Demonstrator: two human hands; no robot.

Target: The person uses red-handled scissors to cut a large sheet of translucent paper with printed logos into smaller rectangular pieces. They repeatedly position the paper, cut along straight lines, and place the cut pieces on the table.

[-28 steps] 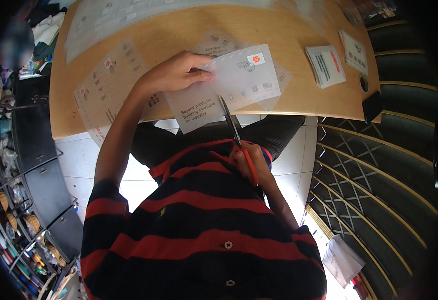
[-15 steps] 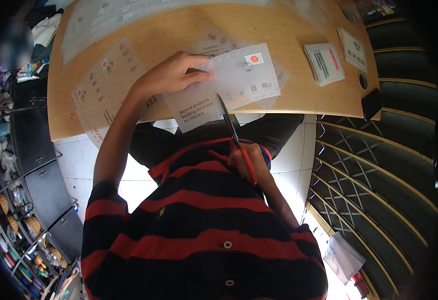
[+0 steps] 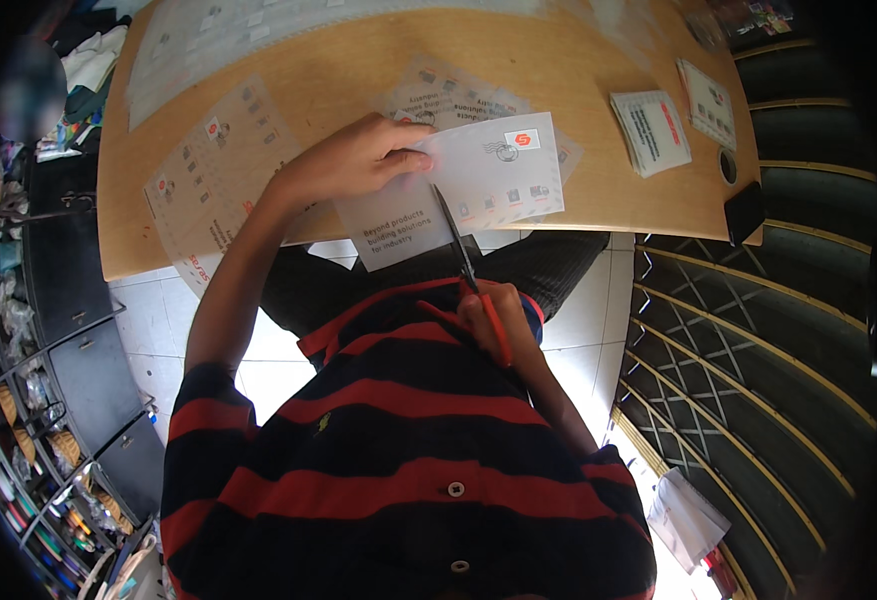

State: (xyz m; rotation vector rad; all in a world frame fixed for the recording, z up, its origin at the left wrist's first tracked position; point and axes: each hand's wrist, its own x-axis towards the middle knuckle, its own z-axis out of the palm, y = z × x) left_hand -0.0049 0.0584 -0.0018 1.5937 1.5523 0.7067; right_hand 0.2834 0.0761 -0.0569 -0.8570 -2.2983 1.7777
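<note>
Left hand point(image 3: 366, 157): thumb and fingers pinching the upper left of a translucent printed sheet point(image 3: 473, 165). Right hand point(image 3: 498, 310): fingers curled round the red handles of the scissors point(image 3: 462, 254); can't tell from here which finger sits in which loop. Blades point away from the wearer, tip at the sheet just below the left thumb; can't tell their opening. Sheet is at the table's point(image 3: 338, 70) near edge, lower left corner hanging over the lap. Loose sheets point(image 3: 220, 165) lie left, others partly under the held one. Right side: white card stack point(image 3: 650, 132), second stack point(image 3: 706, 100) beside it, black slab point(image 3: 744, 214) at the near right corner.
</note>
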